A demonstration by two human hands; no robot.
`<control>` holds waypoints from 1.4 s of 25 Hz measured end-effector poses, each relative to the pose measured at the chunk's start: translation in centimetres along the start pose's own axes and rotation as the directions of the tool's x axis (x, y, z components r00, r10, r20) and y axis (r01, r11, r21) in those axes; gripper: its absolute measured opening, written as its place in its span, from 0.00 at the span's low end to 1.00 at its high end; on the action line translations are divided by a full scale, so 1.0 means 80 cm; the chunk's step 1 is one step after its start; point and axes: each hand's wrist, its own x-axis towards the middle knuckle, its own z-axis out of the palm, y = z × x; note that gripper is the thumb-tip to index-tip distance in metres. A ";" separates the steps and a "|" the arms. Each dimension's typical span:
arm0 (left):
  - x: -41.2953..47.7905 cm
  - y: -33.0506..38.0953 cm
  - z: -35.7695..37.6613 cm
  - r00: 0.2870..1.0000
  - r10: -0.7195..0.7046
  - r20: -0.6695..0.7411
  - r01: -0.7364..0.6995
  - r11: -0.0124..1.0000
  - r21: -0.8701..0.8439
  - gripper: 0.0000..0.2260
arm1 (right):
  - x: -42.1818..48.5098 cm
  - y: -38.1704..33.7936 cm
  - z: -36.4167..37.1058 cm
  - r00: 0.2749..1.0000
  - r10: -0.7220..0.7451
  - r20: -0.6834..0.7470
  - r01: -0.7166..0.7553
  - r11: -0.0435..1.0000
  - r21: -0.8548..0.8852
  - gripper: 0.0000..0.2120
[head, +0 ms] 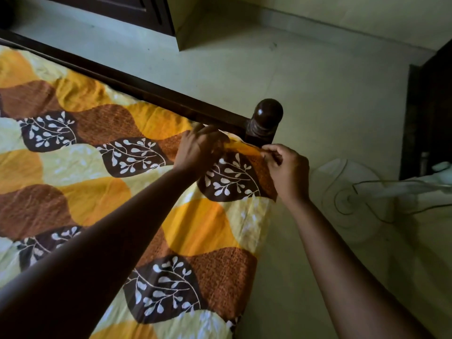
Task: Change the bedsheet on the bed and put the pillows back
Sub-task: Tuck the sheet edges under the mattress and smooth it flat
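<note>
Left grip (198, 146), right grip (286, 167): pinch on bedsheet (93, 199)

Dim light is falling on the pale floor (318, 81); a dark wooden cabinet (127, 11) is standing at the far side, and a white round base (330, 184) is sitting rightward.

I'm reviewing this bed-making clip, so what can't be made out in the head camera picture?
Pillows: none in head view; the bedsheet runs past the left and bottom edges.
Grip of the left hand: head view, blurred; its hold on the bedsheet is unclear.
Mattress corner: head view, covered by the fold that the right hand pinches.
White floor object: dim, cut by right edge.
</note>
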 end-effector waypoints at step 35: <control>0.015 -0.199 -0.092 0.983 -0.043 -0.181 0.045 0.999 0.008 0.05 | 0.085 -0.162 0.133 0.958 -0.256 0.127 0.276 0.946 -0.171 0.09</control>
